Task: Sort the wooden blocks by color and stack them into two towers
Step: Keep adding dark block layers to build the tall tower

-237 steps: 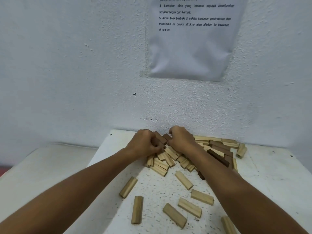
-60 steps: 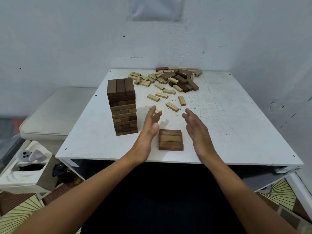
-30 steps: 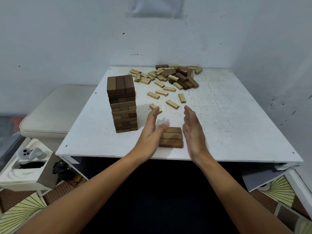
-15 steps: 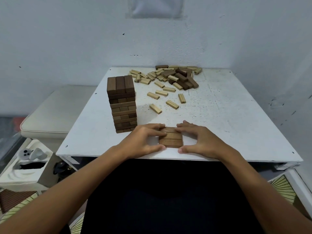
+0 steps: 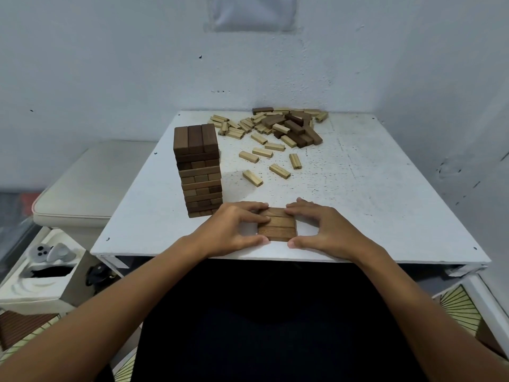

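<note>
Three-block dark layer (image 5: 276,228) lies at the table's (image 5: 385,188) near edge, long axes crosswise. Left hand (image 5: 234,230) and right hand (image 5: 322,230) pinch its ends, equally close. Dark tower (image 5: 198,172) stands just left.

The right half of the white surface (image 5: 385,188) lies bare from the near edge back to the wall, giving open passage there. On the left, the tall dark tower (image 5: 199,172) stands upright just beyond the left hand (image 5: 234,230), close enough to block a sideways sweep, and the loose pile of blocks (image 5: 278,128) crowds the far middle with stray light blocks (image 5: 279,171) scattered nearer. Both hands flank the low dark layer (image 5: 276,227) at the near edge, right hand (image 5: 322,230) opposite, closing its sides.
</note>
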`<control>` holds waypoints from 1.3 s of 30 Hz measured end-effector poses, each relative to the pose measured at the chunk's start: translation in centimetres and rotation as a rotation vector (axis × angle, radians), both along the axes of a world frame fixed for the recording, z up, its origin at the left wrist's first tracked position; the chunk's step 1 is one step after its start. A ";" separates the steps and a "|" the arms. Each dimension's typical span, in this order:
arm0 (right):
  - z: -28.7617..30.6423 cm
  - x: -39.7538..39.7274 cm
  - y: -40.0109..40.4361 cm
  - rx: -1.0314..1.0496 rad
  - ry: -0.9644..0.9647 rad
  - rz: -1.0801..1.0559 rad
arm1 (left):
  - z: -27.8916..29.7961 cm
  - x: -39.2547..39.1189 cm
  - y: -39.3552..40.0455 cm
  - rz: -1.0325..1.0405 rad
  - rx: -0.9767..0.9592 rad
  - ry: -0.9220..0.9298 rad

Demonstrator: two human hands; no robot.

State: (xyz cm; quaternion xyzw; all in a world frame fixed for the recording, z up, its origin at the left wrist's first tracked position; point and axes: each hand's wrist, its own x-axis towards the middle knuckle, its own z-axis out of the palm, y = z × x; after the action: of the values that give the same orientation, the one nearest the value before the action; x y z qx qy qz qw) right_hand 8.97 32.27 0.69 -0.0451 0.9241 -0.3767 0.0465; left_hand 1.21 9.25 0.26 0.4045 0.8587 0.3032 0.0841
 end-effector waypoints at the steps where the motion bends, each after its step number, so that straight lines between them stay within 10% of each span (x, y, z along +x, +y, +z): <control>1: 0.0 0.0 0.0 -0.001 0.001 0.000 | 0.0 0.0 0.0 -0.001 0.001 0.001; 39: -1.2 -0.5 0.3 0.037 0.150 0.061 | 0.8 -0.2 0.8 0.044 -0.131 0.013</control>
State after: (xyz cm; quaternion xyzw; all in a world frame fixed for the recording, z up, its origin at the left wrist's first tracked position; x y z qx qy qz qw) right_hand 8.50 32.53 -0.49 -0.1004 0.9299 -0.3535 -0.0108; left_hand 1.04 10.02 1.09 0.3810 0.8859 0.2456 0.0982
